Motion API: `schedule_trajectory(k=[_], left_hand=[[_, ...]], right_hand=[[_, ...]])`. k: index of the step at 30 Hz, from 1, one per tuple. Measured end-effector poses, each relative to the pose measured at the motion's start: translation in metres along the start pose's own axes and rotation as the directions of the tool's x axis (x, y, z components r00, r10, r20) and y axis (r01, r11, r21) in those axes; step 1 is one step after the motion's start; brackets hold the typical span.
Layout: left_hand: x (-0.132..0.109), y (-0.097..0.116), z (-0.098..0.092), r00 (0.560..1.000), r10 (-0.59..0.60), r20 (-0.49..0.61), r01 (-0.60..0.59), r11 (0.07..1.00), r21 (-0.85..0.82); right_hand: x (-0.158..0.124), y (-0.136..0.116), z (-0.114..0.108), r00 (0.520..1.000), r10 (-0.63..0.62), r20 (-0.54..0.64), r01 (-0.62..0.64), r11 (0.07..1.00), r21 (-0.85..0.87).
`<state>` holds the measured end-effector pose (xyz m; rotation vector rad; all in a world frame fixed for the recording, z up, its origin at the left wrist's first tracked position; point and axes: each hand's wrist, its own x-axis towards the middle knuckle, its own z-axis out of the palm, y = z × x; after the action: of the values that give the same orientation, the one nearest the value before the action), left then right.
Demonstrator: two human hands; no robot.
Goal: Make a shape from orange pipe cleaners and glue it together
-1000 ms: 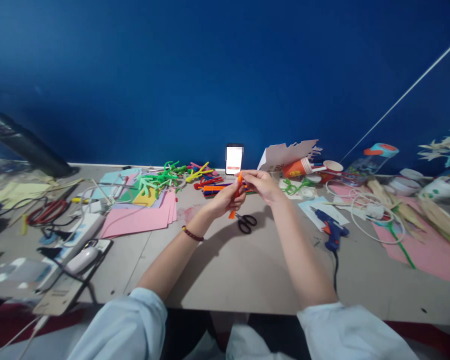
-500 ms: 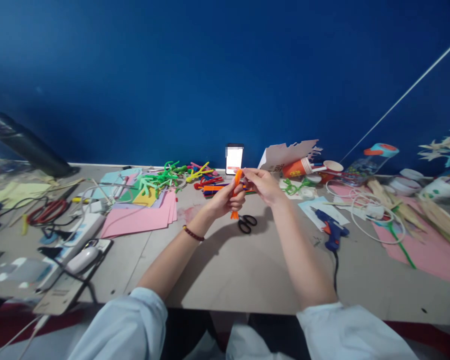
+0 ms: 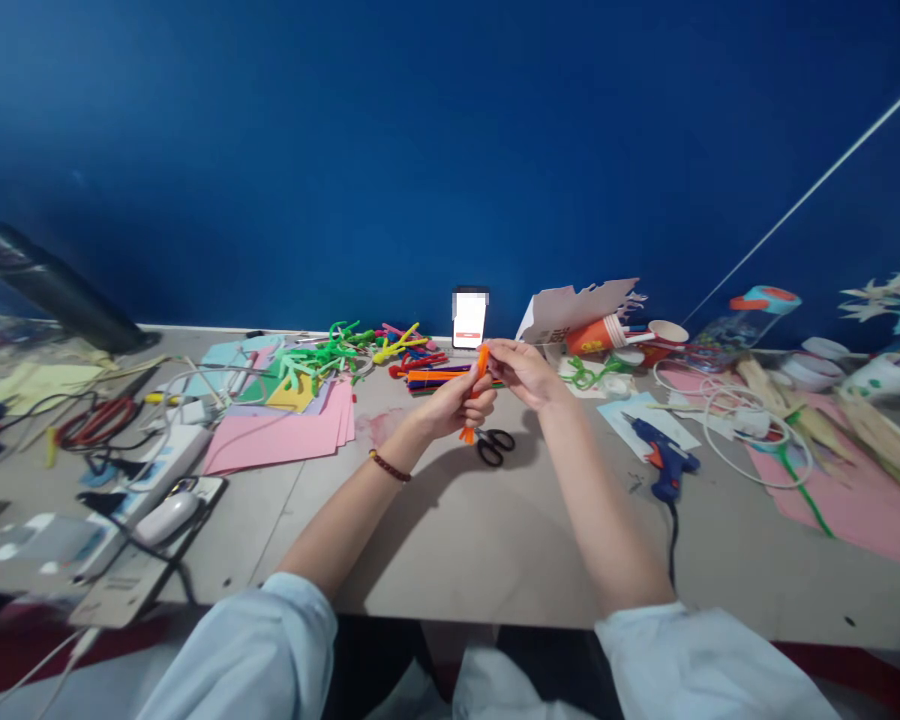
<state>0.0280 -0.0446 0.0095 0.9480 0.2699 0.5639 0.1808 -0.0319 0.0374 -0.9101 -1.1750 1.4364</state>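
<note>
My left hand (image 3: pixel 456 402) is wrapped round a small bundle of orange pipe cleaners (image 3: pixel 483 361), whose lower ends stick out beneath the fist. At the bundle's upper end, the fingertips of my right hand (image 3: pixel 526 373) are closed in a pinch on the orange strands. Just below my hands, black-handled scissors (image 3: pixel 493 447) lie on the table, their blades partly hidden. Behind my left hand lies a pile of straight pipe cleaners (image 3: pixel 429 378) in orange, blue and other colours.
A lit phone (image 3: pixel 469 318) leans upright by the blue wall. Pink paper (image 3: pixel 277 440) and green bent pipe cleaners (image 3: pixel 307 362) lie to the left, past them a power strip (image 3: pixel 154 475) with cables. To the right are a blue glue gun (image 3: pixel 666 462) and orange paper cups (image 3: pixel 596 335).
The orange bundle's top has shifted slightly right and tilted, with less of it showing above my left hand. Both hands keep their hold in nearly the same place.
</note>
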Motion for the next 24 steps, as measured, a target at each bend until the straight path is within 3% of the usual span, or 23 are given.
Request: schedule_trajectory(k=[8,16,24], left_hand=[[0.003,0.000,-0.005,0.998,0.066,-0.014,-0.065,0.996,0.060],[0.008,-0.005,-0.011,0.990,0.138,-0.019,-0.128,0.954,0.271],[0.012,-0.008,-0.010,0.910,0.388,-0.148,-0.271,0.825,0.496]], right_hand=[[-0.003,-0.004,0.000,1.000,-0.014,-0.010,0.014,1.000,0.012],[0.000,0.000,-0.004,0.999,-0.027,-0.034,0.026,0.999,-0.027],[-0.008,-0.010,-0.001,0.985,-0.167,-0.030,0.155,0.957,-0.244]])
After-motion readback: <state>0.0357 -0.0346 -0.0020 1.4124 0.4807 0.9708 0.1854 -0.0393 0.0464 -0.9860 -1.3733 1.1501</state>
